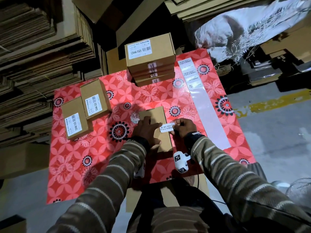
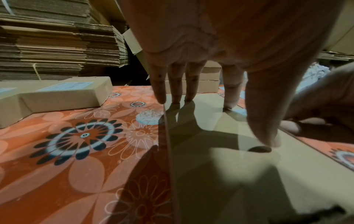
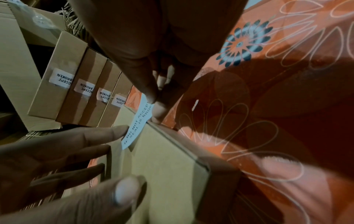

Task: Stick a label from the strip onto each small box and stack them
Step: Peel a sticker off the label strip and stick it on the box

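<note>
Both forearms reach in from the near edge of the tabletop (image 1: 70,165), which has a red flowery cover on it. The left hand (image 1: 146,132) lies flat, palm down, on top of the small box (image 1: 162,140) right in front of the person, its fingers (image 2: 160,84) straight and spread with the tips pressing the lid, thumb down on the cardboard too. The right hand (image 1: 184,129) sits just off the box's right edge, its thumb and fingers (image 3: 145,84) pinching one end of a white label (image 1: 166,127) that reads "DO NOT ACCEPT IF SEAL IS BROKEN". The label's other end hangs over the top right edge of the box, just beside the left index fingertip; can't really tell if it's stuck down yet. Count-wise: one box under the hands, two more boxes (image 1: 85,108) side by side and touching at the left of the tabletop, and a stack (image 1: 151,64) of four at the far edge, each showing a label on its front face. The strip (image 1: 198,91) lies along the right side with about five labels left at its far end, hard to be sure, and bare backing nearer the person.
</note>
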`<state>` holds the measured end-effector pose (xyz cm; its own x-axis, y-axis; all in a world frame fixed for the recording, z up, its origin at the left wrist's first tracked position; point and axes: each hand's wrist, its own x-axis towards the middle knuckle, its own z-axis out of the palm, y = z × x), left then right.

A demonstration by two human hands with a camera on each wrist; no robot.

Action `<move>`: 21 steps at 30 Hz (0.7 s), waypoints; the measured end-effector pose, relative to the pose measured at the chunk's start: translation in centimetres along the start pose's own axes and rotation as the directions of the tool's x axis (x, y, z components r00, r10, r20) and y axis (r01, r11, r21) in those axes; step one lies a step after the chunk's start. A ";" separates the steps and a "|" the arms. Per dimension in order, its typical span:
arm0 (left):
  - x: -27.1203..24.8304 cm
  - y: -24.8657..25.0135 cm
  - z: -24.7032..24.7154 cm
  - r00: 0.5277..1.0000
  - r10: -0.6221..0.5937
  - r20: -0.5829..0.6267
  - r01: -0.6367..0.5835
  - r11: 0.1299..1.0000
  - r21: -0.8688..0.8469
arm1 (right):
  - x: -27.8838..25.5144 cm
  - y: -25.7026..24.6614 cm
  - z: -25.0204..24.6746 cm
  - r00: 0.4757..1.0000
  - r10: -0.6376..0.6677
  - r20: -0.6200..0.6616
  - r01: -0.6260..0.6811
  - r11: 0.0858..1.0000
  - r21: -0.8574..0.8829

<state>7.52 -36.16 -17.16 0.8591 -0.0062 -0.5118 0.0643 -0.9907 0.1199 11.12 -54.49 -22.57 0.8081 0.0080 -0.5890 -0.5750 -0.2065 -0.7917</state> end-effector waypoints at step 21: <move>0.6 0.9 1.1 0.960 -0.122 -0.253 0.080 0.983 -0.168 | 0.9 0.9 0.7 1.000 -0.021 -0.019 0.018 0.992 -0.126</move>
<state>7.51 -37.20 -18.31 0.9452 0.1491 -0.2906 0.2176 -0.9510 0.2195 11.28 -54.01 -23.89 0.8223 -0.0065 -0.5690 -0.5392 -0.3283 -0.7755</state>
